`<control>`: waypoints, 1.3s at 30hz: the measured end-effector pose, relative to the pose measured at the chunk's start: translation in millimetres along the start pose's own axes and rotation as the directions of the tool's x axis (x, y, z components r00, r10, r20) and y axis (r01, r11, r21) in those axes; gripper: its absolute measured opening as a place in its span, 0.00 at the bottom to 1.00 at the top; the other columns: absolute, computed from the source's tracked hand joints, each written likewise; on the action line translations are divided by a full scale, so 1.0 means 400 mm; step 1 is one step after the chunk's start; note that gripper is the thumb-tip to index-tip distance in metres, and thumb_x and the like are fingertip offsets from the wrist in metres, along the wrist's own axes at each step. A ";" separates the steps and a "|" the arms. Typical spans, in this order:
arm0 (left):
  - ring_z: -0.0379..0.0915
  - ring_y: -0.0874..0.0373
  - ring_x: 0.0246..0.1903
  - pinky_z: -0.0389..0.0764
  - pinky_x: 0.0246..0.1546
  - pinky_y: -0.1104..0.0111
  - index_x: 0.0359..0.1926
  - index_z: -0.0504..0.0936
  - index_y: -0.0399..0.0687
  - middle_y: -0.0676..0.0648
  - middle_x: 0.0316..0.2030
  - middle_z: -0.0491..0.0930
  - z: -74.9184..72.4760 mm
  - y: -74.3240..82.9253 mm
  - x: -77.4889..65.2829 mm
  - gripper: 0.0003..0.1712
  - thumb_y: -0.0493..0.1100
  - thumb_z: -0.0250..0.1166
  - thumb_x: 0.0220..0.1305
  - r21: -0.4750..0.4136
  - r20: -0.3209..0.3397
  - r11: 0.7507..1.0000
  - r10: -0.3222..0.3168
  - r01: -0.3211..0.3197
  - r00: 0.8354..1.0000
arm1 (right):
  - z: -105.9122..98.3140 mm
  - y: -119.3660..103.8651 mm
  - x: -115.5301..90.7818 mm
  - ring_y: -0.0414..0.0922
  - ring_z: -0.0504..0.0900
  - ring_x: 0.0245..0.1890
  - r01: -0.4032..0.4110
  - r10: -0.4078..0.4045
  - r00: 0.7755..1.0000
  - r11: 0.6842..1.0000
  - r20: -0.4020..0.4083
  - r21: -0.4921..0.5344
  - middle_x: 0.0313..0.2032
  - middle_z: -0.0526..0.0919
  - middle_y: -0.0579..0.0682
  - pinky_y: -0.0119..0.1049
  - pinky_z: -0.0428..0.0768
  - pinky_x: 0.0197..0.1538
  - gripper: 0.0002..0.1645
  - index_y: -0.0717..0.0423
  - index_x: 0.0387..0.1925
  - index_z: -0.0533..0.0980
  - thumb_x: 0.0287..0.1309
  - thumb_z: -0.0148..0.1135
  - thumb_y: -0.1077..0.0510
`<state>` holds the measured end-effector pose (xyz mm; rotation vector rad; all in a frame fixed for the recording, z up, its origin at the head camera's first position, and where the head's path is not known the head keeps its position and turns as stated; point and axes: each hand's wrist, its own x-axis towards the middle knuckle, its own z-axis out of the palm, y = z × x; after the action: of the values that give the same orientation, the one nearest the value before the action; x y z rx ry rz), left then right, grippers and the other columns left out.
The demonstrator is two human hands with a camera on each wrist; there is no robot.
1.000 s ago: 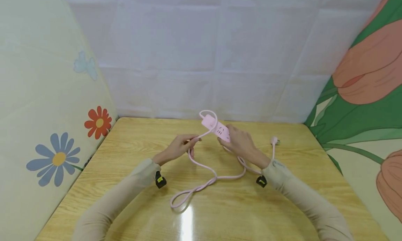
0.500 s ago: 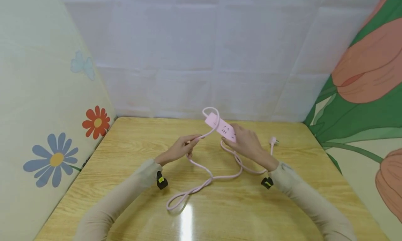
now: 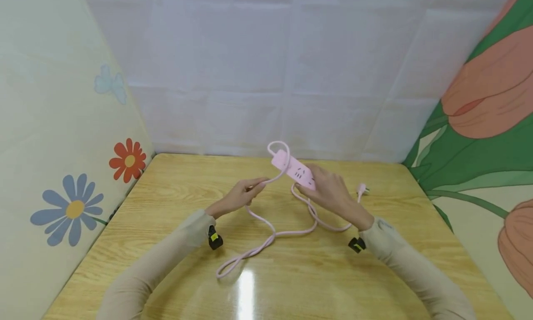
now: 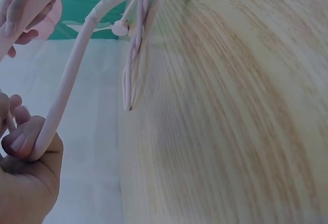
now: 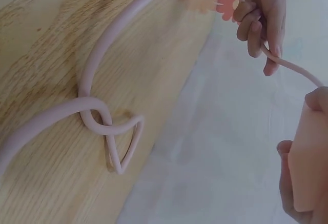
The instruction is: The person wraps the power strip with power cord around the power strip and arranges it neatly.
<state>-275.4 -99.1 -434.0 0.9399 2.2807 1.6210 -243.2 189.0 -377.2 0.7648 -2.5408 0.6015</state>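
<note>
My right hand grips the near end of a pink power strip, raised above the table and tilted, its socket face toward the head camera. From its far end the pink cord loops back over the strip to my left hand, which pinches it between thumb and fingers. In the left wrist view the cord also runs out of the left hand's curled fingers. Below, the rest of it lies slack on the table, with a twisted loop toward the front. The plug lies at the right.
The wood-grain table ends at a white cloth backdrop. Flower-printed panels stand at the left and right. A black wrist camera hangs at the left cuff, another at the right.
The right hand and power strip have moved slightly right. The cord between the hands has drawn out a little, and the twisted loop on the table has slid left. Both hands keep their hold.
</note>
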 end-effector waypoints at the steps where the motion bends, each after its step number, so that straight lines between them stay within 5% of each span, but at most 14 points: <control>1: 0.57 0.62 0.13 0.63 0.14 0.73 0.69 0.70 0.42 0.38 0.22 0.70 -0.001 0.001 0.000 0.23 0.45 0.50 0.79 0.004 0.006 1.000 -0.002 0.002 1.000 | 0.000 0.000 -0.002 0.42 0.73 0.18 0.008 -0.008 1.000 1.000 -0.002 0.001 0.29 0.80 0.55 0.29 0.71 0.16 0.34 0.69 0.53 0.73 0.56 0.72 0.48; 4: 0.58 0.62 0.13 0.64 0.14 0.73 0.68 0.72 0.44 0.29 0.32 0.75 -0.002 0.003 0.005 0.23 0.45 0.51 0.78 0.003 0.013 1.000 -0.003 0.003 1.000 | 0.000 0.000 -0.006 0.41 0.72 0.18 0.038 -0.038 0.999 0.999 -0.018 0.005 0.28 0.80 0.54 0.28 0.71 0.15 0.34 0.69 0.52 0.74 0.55 0.72 0.48; 12: 0.68 0.52 0.21 0.69 0.17 0.74 0.49 0.75 0.40 0.29 0.36 0.79 -0.002 -0.014 0.018 0.11 0.43 0.60 0.73 -0.074 -0.069 0.996 -0.055 0.050 0.996 | -0.003 0.002 -0.013 0.41 0.74 0.19 0.185 -0.184 0.981 0.982 -0.057 0.029 0.29 0.82 0.54 0.27 0.71 0.16 0.33 0.67 0.49 0.77 0.50 0.74 0.47; 22: 0.72 0.58 0.27 0.71 0.23 0.73 0.41 0.70 0.41 0.48 0.30 0.82 -0.010 -0.022 0.016 0.14 0.39 0.69 0.64 -0.167 -0.111 0.978 -0.143 0.123 0.983 | -0.010 0.013 -0.026 0.40 0.80 0.25 0.297 -0.306 0.951 0.943 0.036 0.151 0.34 0.86 0.53 0.26 0.77 0.23 0.30 0.64 0.50 0.80 0.46 0.76 0.54; 32: 0.74 0.54 0.36 0.77 0.36 0.68 0.49 0.76 0.36 0.46 0.39 0.82 -0.010 -0.023 0.016 0.10 0.34 0.63 0.68 -0.234 -0.035 0.968 -0.095 0.085 0.995 | 0.006 0.002 -0.029 0.40 0.81 0.26 0.355 -0.365 0.931 0.898 -0.009 0.259 0.36 0.86 0.54 0.26 0.79 0.26 0.29 0.65 0.49 0.80 0.44 0.76 0.57; 39: 0.76 0.56 0.32 0.80 0.32 0.68 0.49 0.73 0.33 0.42 0.38 0.80 -0.006 -0.026 0.027 0.15 0.24 0.58 0.60 -0.235 -0.017 0.971 -0.056 0.050 0.998 | 0.013 -0.017 -0.023 0.39 0.81 0.26 0.366 -0.390 0.921 0.872 0.009 0.326 0.36 0.87 0.54 0.25 0.79 0.26 0.30 0.65 0.49 0.80 0.43 0.77 0.57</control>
<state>-288.9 -96.5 -440.3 0.8003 2.0509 1.8368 -233.4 185.1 -384.0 1.3840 -2.2842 0.8679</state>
